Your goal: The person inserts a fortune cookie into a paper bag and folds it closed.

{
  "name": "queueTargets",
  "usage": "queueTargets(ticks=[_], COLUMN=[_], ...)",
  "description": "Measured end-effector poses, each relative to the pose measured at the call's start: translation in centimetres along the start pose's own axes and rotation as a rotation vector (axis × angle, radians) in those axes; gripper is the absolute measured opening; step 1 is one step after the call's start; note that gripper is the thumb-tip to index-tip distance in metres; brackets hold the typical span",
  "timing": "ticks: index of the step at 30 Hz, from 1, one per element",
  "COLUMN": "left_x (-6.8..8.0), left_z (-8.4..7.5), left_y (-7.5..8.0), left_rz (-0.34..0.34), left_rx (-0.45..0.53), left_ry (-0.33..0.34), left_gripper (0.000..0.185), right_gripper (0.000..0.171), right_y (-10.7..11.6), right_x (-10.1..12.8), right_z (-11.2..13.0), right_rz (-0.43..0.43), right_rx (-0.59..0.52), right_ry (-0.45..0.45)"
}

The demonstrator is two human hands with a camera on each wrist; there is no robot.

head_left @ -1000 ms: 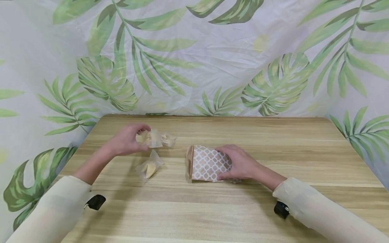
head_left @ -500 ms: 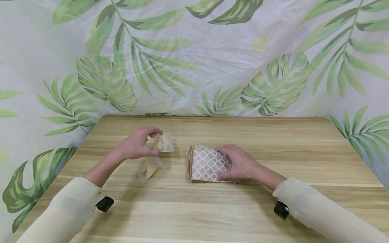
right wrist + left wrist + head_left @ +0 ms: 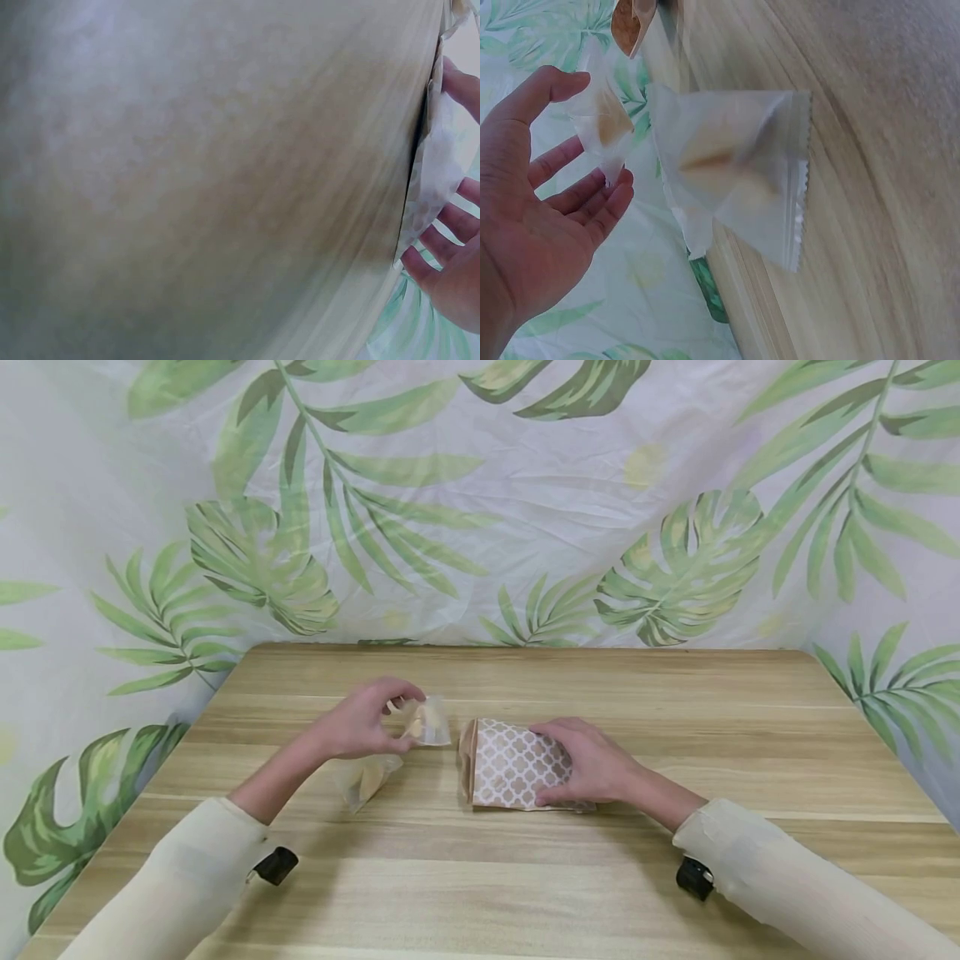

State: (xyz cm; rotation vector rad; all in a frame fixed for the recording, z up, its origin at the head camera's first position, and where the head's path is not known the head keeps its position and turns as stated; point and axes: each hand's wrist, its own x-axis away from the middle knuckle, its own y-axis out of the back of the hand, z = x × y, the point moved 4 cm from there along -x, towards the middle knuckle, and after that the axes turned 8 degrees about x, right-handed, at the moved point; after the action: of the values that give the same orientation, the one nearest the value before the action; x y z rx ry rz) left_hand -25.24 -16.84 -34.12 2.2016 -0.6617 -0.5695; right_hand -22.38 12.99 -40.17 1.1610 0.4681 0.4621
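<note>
My left hand (image 3: 363, 722) pinches a fortune cookie (image 3: 431, 723) in a clear wrapper between thumb and fingers, just left of the paper bag's mouth. The left wrist view shows this wrapped cookie (image 3: 610, 120) at the fingertips. A second wrapped fortune cookie (image 3: 369, 779) lies on the table, partly under the left hand; a wrapper corner (image 3: 695, 231) pokes out behind it in the left wrist view. My right hand (image 3: 596, 764) grips the right end of the brown paper bag (image 3: 517, 764), patterned in white, which lies on its side, mouth facing left.
The wooden table (image 3: 525, 885) reaches back to a leaf-printed cloth (image 3: 450, 527) hanging behind it. A black device (image 3: 276, 865) hangs under the left sleeve and another black device (image 3: 695, 878) under the right sleeve.
My left hand has moved right and slightly nearer, carrying the wrapped fortune cookie from the left toward the bag's mouth. The right hand and the bag have stayed in place.
</note>
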Motion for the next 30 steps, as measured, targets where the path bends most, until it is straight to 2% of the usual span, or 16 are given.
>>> queueTargets(ticks=[5,16,30], left_x=[-0.3,-0.5,-0.8], left_z=[-0.3,-1.0,-1.7], left_y=[-0.6,-1.5,-2.1], left_rz=[0.022,0.053,0.052], left_rx=[0.034,0.039,0.043], left_ry=[-0.019,-0.054,-0.095], left_gripper=[0.052,0.053,0.053], right_gripper=[0.094,0.093,0.092], right_y=[0.0,0.0,0.0], right_x=[0.0,0.0,0.0], right_z=[0.0,0.0,-0.1], right_rz=[-0.002,0.000,-0.006], right_rx=[0.002,-0.003,0.016], right_ry=[0.002,0.000,0.000])
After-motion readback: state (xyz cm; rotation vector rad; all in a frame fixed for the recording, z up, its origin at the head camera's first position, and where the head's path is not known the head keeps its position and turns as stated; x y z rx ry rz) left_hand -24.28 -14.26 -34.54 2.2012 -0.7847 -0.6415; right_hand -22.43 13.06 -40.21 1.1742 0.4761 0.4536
